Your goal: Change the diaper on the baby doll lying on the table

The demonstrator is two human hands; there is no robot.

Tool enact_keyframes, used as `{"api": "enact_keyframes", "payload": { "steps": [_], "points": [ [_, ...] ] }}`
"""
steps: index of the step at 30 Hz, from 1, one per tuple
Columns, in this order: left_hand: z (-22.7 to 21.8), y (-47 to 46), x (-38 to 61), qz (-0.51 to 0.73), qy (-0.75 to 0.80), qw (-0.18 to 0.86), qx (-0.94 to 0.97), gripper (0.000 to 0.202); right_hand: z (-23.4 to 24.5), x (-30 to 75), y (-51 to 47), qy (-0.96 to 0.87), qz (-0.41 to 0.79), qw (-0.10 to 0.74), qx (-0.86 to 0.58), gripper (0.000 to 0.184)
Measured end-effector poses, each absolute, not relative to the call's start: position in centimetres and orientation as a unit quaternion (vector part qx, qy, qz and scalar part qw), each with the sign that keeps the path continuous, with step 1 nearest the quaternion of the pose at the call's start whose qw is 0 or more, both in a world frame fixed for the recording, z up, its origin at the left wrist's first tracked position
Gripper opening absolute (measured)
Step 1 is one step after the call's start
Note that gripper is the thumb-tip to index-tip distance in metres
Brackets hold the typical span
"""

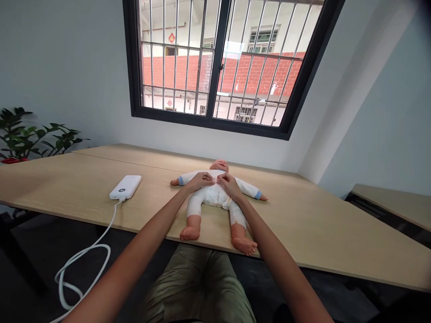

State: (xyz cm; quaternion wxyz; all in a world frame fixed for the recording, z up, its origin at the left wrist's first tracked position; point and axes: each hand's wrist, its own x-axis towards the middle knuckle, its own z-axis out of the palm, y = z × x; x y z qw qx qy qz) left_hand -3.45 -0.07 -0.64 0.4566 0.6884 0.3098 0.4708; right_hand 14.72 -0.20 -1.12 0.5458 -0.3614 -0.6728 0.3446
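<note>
A baby doll lies on its back on the wooden table, arms spread and bare feet towards me. It wears a white top with blue cuffs and a white diaper. Both of my hands meet at the doll's belly, along the lower edge of the top. My left hand has its fingers bent together on the cloth. Close beside it, my right hand pinches at the same place. What exactly sits between the fingertips is too small to make out, though it looks like the top's fabric.
On the table to the left lies a white power bank, its white cable hanging over the front edge. A potted plant stands at far left. Behind the table is a barred window; another table is at right.
</note>
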Motion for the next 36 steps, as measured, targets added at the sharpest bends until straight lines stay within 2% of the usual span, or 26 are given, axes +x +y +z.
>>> {"api": "enact_keyframes", "payload": {
  "steps": [5, 11, 14, 18, 24, 31, 36],
  "points": [
    [-1.1, 0.0, -3.4, 0.473, 0.318, 0.384, 0.727, 0.026, -0.6, 14.7, -0.5, -0.603, 0.417, 0.577, -0.358, 0.022],
    [-1.3, -0.1, -3.3, 0.491, 0.332, 0.323, 0.738, 0.021, -0.4, 14.8, -0.9, -0.576, 0.445, 0.589, -0.350, 0.021],
    [-1.1, -0.3, -3.2, 0.467, 0.352, 0.254, 0.770, 0.015, -0.5, 14.8, -0.7, -0.578, 0.443, 0.591, -0.348, 0.022],
    [-0.8, -0.6, -3.2, 0.405, 0.358, 0.161, 0.826, 0.024, -0.6, 14.8, -0.6, -0.578, 0.432, 0.587, -0.366, 0.023],
    [-0.2, -1.0, -3.6, 0.437, 0.371, 0.170, 0.802, 0.019, 0.2, 15.7, -0.4, -0.544, 0.422, 0.636, -0.347, 0.025],
    [0.2, -1.2, -4.2, 0.462, 0.386, 0.170, 0.780, 0.020, 1.0, 17.5, -0.4, -0.481, 0.397, 0.675, -0.394, 0.020],
    [-0.4, -1.1, -4.2, 0.414, 0.345, 0.144, 0.830, 0.031, 0.9, 17.6, -0.3, -0.470, 0.398, 0.672, -0.411, 0.020]
  ]
}}
